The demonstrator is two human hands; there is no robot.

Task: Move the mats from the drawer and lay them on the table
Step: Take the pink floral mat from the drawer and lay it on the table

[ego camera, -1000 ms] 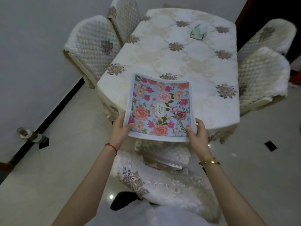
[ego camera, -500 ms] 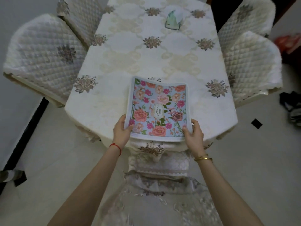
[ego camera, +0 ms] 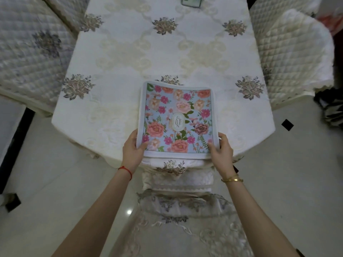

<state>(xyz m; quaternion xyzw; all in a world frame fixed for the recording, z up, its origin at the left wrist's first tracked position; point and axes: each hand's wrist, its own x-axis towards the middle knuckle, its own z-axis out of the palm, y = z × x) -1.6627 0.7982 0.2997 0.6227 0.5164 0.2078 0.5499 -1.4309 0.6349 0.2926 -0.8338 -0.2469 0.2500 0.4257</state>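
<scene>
A square floral mat (ego camera: 178,117), light blue with pink and peach roses and a white border, lies over the near end of the table (ego camera: 167,58), which wears a cream embroidered cloth. More white edges show under it at the left and near sides, so it looks like a stack of mats. My left hand (ego camera: 132,148) pinches the near left corner, thumb on top. My right hand (ego camera: 220,148) grips the near right corner the same way. The mat's far edge curls up slightly.
Quilted cream chairs stand at the left (ego camera: 31,52) and right (ego camera: 291,52) of the table. Another covered chair (ego camera: 178,184) sits tucked in just below the mat. A small green-and-white box (ego camera: 191,1) rests at the table's far end. Dark items (ego camera: 330,110) lie on the tiled floor at right.
I have stepped closer to the table; the mat, held by both hands throughout, has moved forward over the table's near end and lower toward the cloth.
</scene>
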